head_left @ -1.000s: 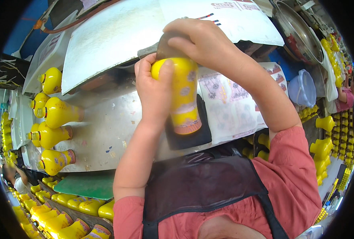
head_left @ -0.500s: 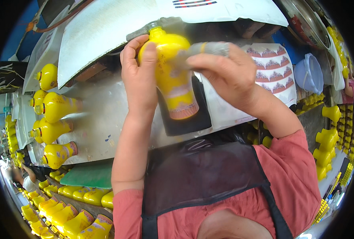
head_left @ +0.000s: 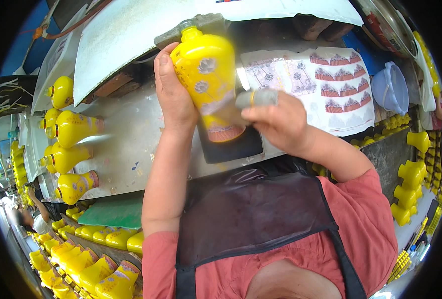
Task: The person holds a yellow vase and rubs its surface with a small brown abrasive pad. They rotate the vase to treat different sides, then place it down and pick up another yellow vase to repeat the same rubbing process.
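Left hand (head_left: 176, 97) steadies a yellow bottle (head_left: 216, 55); right hand (head_left: 283, 122) brings a grey tool (head_left: 261, 98) to its lower side.
The bottle has just turned in the left hand, so its printed flowers now face up, and the right hand has dropped from the upper body toward the base: the work is now lower down. The left hand cups the left side; the right grips the banded tool, though whether it touches the bottle is unclear. The base lies over a black pad (head_left: 231, 152) on the tabletop (head_left: 131, 134), the neck by a grey block (head_left: 211, 22). A printed sheet (head_left: 300, 104) lies to the right, more yellow bottles (head_left: 74, 127) left, a bucket (head_left: 392, 87) far right.
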{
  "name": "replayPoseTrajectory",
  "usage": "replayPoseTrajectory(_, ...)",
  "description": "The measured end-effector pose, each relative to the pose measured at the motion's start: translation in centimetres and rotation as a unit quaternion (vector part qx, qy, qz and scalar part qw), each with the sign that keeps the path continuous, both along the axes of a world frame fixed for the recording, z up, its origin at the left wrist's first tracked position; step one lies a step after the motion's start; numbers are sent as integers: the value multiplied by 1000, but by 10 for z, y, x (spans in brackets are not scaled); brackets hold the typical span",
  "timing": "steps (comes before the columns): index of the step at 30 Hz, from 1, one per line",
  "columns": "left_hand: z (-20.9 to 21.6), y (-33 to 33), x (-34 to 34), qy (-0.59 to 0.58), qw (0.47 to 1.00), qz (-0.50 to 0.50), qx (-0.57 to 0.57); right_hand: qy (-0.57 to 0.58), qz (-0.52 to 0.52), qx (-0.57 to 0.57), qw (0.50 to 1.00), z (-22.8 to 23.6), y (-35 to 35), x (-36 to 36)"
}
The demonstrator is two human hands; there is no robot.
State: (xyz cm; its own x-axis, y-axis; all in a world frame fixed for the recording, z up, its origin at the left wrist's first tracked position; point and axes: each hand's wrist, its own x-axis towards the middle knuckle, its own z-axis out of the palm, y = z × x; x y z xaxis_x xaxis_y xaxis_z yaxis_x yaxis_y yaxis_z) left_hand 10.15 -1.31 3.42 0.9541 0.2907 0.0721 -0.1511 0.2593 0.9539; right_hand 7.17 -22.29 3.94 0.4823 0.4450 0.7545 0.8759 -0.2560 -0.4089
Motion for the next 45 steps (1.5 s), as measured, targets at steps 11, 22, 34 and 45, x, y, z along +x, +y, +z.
replayPoseTrajectory(11, -8, 2, -1, 7, 1000, 14, -22, 222, -50, 94, 969, 7, 6, 20)
replayPoseTrajectory(22, -6, 1, -3, 74, 983, 4, -168, 115, -150, 78, 979, 12, 17, 60)
replayPoseTrajectory(34, -8, 1, -47, 38, 982, -95, 161, 193, -107, 158, 962, 24, 18, 47)
replayPoseTrajectory(45, -6, 1, -52, 77, 970, -127, 195, 184, -165, 135, 959, 25, 31, 60)
